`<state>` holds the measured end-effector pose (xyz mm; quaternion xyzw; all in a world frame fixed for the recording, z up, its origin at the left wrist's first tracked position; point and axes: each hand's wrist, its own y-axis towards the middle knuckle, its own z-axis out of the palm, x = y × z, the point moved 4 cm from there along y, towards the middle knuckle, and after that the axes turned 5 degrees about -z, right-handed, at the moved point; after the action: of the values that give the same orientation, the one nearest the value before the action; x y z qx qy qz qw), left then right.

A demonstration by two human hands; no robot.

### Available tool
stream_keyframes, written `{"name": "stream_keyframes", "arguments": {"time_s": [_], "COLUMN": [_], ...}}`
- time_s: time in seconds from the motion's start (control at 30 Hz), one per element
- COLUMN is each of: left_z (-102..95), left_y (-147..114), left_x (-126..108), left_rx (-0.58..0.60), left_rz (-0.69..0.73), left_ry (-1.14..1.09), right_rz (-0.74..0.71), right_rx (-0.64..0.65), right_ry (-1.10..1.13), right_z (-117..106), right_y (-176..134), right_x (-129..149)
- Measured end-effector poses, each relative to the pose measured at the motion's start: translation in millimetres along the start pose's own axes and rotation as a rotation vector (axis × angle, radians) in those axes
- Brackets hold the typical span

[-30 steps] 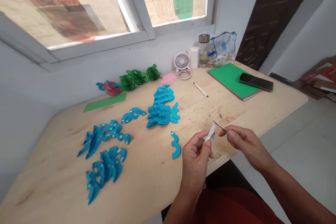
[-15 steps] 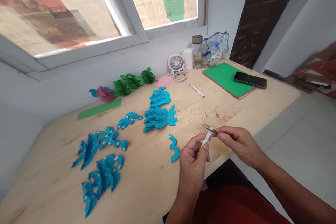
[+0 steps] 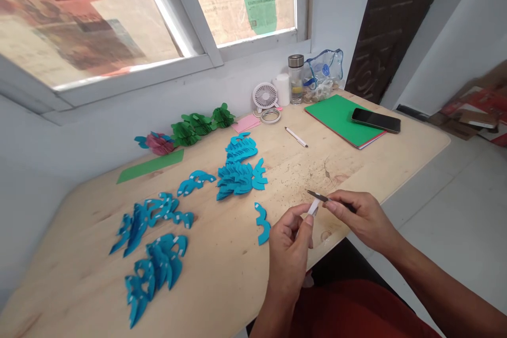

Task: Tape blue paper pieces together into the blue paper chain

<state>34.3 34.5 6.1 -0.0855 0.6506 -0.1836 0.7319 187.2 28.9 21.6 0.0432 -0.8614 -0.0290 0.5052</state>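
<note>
My left hand [image 3: 291,237] pinches a narrow white strip [image 3: 313,206] between thumb and fingers, above the table's near edge. In my right hand [image 3: 358,219] is a pair of dark, thin-tipped tweezers [image 3: 317,195], gripped between thumb and forefinger. Their tips cross the top end of the white strip; whether they grip it I cannot tell. Left of my hands lies one wavy blue paper cut-out [image 3: 262,224] with a small white patch at its upper end. Farther left are blue cut-outs [image 3: 158,261] with several white patches, and a stacked blue bunch [image 3: 234,179].
Green paper flowers [image 3: 198,123] and a pink one [image 3: 158,142] line the wall behind a green strip [image 3: 150,166]. A white pen [image 3: 296,137], tape roll [image 3: 270,115], small fan [image 3: 265,96] and glass bottle [image 3: 296,79] stand or lie farther back. A phone [image 3: 376,120] rests on green sheets [image 3: 332,116].
The tweezers have turned a little, so their two prongs, seen apart before, now look like one dark blade. Both hands have barely moved; the view has shifted slightly.
</note>
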Motion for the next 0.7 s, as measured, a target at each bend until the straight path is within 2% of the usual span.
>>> {"name": "stream_keyframes", "arguments": {"time_s": [0.37, 0.7], "left_z": [-2.4, -0.8], "left_y": [-1.4, -0.2], "left_x": [-5.4, -4.5], "left_rx": [-0.113, -0.094], "left_rz": [0.052, 0.039], "left_ry": [-0.075, -0.076], "right_rz": [-0.041, -0.063], "right_rx": [-0.034, -0.036], "right_ry": [-0.059, -0.053], "right_z": [-2.9, -1.3], "right_y": [-3.1, -4.4], "right_x": [2.9, 5.8]}}
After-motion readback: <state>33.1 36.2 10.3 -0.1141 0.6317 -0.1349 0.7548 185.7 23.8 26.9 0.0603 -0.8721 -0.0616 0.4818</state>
